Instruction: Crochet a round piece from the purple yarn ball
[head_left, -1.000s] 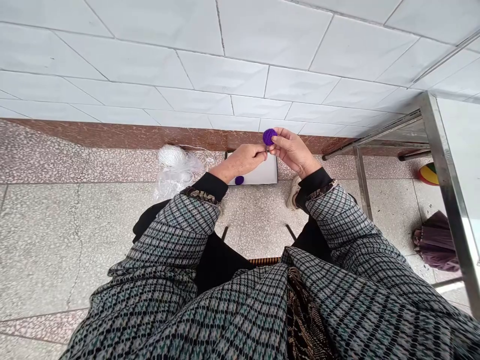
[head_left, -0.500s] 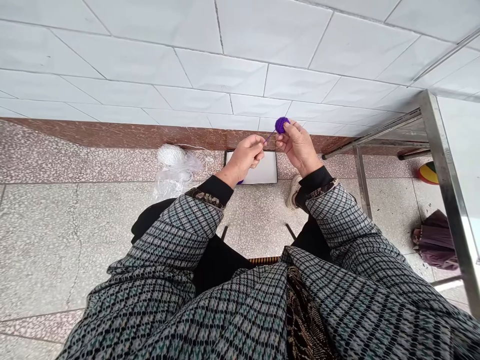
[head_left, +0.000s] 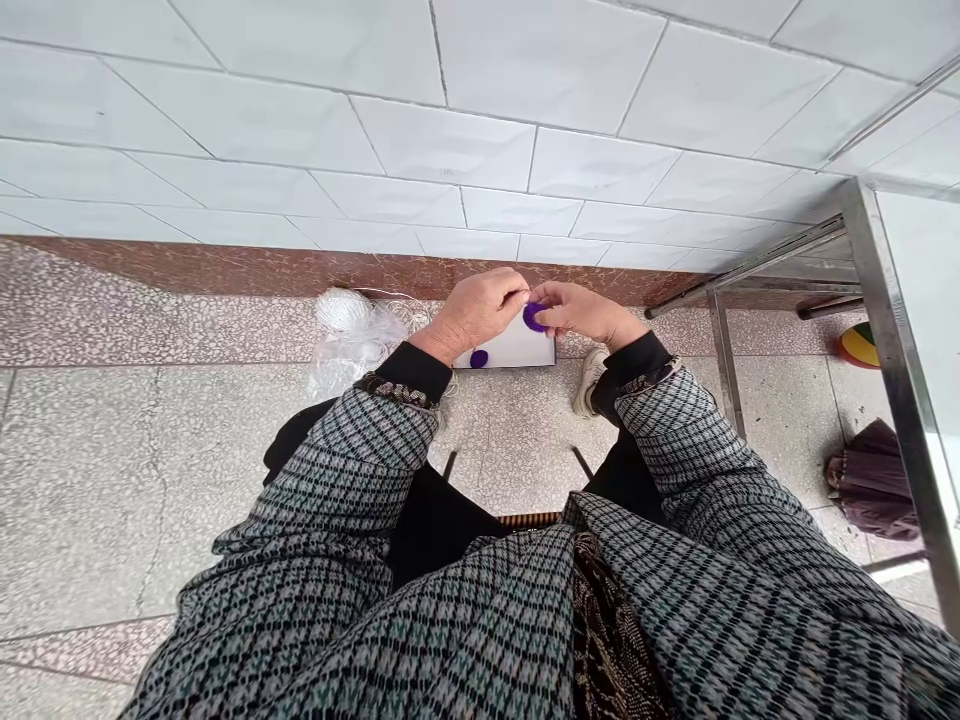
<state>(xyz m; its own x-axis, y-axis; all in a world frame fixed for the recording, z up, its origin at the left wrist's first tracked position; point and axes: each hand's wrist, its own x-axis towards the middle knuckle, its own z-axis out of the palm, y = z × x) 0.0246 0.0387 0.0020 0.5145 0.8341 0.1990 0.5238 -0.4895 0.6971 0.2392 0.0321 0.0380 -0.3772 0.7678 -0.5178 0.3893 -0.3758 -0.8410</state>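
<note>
The purple yarn ball (head_left: 533, 317), already round in shape, is held by the right hand (head_left: 579, 310) over the white tray (head_left: 514, 350), while the left hand (head_left: 478, 308) pinches narrowly beside it; how much winding is left, I cannot tell.

The right hand (head_left: 579, 312) holds a purple yarn ball (head_left: 533, 317) close beside the left hand (head_left: 480, 308).

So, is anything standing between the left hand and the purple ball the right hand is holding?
Nothing visible does. The left hand is close beside the purple ball; the right hand grips it from the opposite side, partly covering it. Any strand is too fine to make out.
</note>
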